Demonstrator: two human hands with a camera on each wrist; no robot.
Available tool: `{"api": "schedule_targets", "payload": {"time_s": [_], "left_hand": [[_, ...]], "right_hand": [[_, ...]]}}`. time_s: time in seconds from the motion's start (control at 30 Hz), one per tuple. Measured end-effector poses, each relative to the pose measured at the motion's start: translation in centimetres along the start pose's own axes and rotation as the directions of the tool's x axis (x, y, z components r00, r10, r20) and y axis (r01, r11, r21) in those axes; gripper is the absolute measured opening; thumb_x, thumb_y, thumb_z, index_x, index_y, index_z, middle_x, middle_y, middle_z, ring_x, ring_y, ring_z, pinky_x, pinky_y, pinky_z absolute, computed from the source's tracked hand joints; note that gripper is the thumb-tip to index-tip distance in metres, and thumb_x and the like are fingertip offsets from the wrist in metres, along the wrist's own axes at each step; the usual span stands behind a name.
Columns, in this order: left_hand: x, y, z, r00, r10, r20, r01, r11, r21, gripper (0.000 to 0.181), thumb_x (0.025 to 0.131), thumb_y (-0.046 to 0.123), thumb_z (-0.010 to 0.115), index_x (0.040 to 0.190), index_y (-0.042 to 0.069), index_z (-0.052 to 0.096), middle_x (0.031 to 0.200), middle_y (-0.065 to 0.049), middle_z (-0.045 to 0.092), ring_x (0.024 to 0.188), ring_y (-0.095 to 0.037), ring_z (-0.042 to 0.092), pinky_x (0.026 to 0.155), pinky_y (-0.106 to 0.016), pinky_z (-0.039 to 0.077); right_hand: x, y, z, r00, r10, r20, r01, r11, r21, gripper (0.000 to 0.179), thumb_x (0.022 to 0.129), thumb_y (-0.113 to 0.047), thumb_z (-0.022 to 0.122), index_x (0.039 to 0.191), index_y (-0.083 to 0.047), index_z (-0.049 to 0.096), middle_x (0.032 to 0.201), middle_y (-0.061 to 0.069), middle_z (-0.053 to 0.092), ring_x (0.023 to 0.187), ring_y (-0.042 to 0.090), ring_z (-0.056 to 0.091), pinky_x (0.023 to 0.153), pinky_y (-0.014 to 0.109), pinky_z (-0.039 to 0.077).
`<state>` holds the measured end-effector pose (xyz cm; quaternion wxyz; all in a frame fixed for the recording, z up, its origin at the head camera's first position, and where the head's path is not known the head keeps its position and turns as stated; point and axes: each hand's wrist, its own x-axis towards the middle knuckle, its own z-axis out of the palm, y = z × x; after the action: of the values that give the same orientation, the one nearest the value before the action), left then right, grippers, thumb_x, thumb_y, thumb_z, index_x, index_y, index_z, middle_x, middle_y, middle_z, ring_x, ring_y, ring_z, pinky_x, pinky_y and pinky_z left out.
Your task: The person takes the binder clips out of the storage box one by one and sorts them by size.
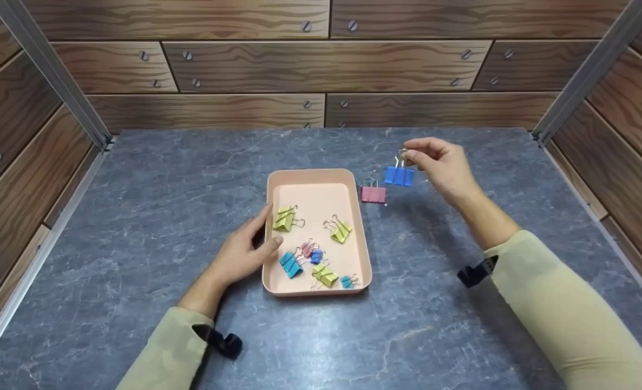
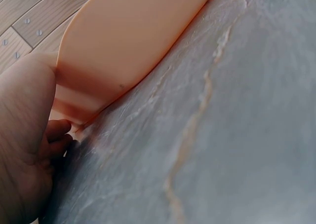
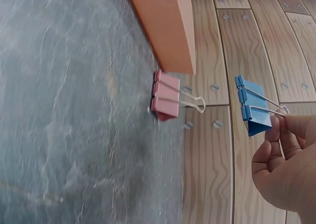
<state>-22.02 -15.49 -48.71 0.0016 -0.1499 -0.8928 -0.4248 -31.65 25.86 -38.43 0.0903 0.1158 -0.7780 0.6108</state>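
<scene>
My right hand (image 1: 446, 169) pinches a large blue binder clip (image 1: 399, 176) by its wire handles, its body hanging down above the table. Close by, a pink binder clip (image 1: 373, 195) stands on the table beside the tray's right wall, handles up, as the right wrist view also shows (image 3: 167, 94). With the thumb over the rim and the fingers along the outside, my left hand (image 1: 243, 250) grips the left wall of a pale pink tray (image 1: 315, 176). Inside the tray lie several binder clips: yellow-green ones (image 1: 340, 230), teal ones (image 1: 290, 265), a small blue one (image 1: 316, 257) and a small pink one (image 1: 307, 248).
The tray stands mid-table on a dark marbled tabletop (image 1: 164, 216). Wood-patterned panels (image 1: 321, 65) close off the back and both sides, with metal posts (image 1: 56, 76) at the rear corners. Each wrist carries a small black camera (image 1: 224, 343).
</scene>
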Motion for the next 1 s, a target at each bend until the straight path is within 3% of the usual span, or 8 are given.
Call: {"api": "schedule_targets", "payload": {"time_s": [0.3, 0.63, 1.0], "left_hand": [[0.1, 0.1, 0.0, 1.0, -0.007, 0.004, 0.007, 1.0, -0.006, 0.081, 0.101, 0.05, 0.065, 0.17, 0.026, 0.03, 0.166, -0.021, 0.04, 0.15, -0.042, 0.04, 0.123, -0.058, 0.032], [0.0, 0.1, 0.0, 1.0, -0.02, 0.002, 0.021, 1.0, -0.008, 0.082, 0.1, 0.05, 0.067, 0.17, 0.027, 0.03, 0.166, -0.021, 0.039, 0.15, -0.043, 0.041, 0.122, -0.059, 0.032], [0.1, -0.1, 0.0, 1.0, -0.009, -0.001, 0.009, 1.0, 0.001, 0.081, 0.101, 0.049, 0.066, 0.17, 0.025, 0.03, 0.164, -0.023, 0.041, 0.149, -0.043, 0.042, 0.122, -0.059, 0.033]], "right_hand": [[0.5, 1.9, -1.0, 0.999, 0.032, 0.019, -0.032, 0.999, -0.01, 0.029, 0.103, -0.003, 0.068, 0.124, 0.017, 0.068, 0.093, -0.006, 0.077, 0.085, 0.006, 0.072, 0.077, 0.022, 0.059], [0.8, 4.1, -2.0, 0.995, 0.086, 0.059, -0.08, 0.992, -0.1, 0.029, 0.105, -0.006, 0.065, 0.127, 0.013, 0.069, 0.094, -0.008, 0.077, 0.085, 0.006, 0.072, 0.078, 0.025, 0.056], [0.7, 5.5, -2.2, 0.984, 0.162, 0.077, -0.154, 0.982, -0.108, 0.031, 0.106, -0.009, 0.065, 0.129, 0.012, 0.068, 0.095, -0.01, 0.076, 0.088, 0.004, 0.07, 0.08, 0.025, 0.056]]}}
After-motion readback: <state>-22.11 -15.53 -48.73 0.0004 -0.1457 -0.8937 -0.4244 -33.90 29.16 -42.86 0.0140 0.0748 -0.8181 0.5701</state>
